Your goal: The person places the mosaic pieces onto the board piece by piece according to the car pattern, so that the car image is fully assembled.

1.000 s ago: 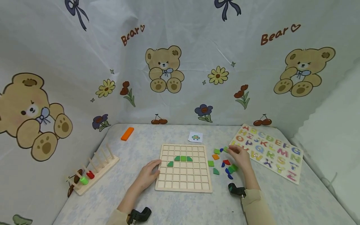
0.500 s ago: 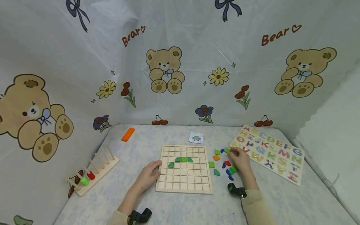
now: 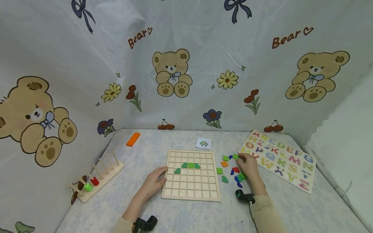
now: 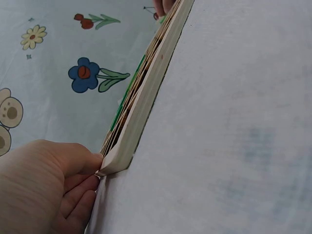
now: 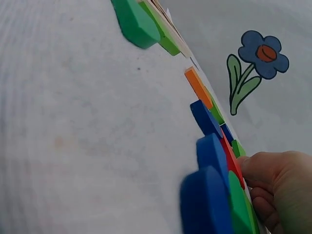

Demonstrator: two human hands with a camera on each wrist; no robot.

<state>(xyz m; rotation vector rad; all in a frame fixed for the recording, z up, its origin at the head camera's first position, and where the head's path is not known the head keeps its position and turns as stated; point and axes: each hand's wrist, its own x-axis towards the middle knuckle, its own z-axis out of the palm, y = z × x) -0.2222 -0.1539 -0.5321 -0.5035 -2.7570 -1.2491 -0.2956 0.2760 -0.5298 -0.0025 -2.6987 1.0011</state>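
Observation:
A square wooden grid board (image 3: 190, 189) lies mid-table, with a green square and several green quarter-round pieces set in its cells. My left hand (image 3: 154, 179) holds the board's left edge; in the left wrist view the thumb and fingers (image 4: 80, 163) meet at its corner. Right of the board, my right hand (image 3: 247, 163) pinches a light green square piece (image 3: 235, 156) low over the table. Around it lie loose pieces: an orange square (image 3: 224, 164), a red piece (image 3: 235, 169), a blue one (image 5: 204, 200) and a dark green quarter-round (image 3: 225, 179).
A picture card (image 3: 203, 143) lies behind the board. An alphabet puzzle board (image 3: 279, 158) stands close to my right hand. At left are a wooden peg rack (image 3: 102, 183) with green and red beads and an orange block (image 3: 133, 139). A printed cloth (image 3: 192, 64) hangs behind.
My right hand has shifted slightly with the light green square at its fingertips. The left hand stays at the board's edge. The head view has moved a little.

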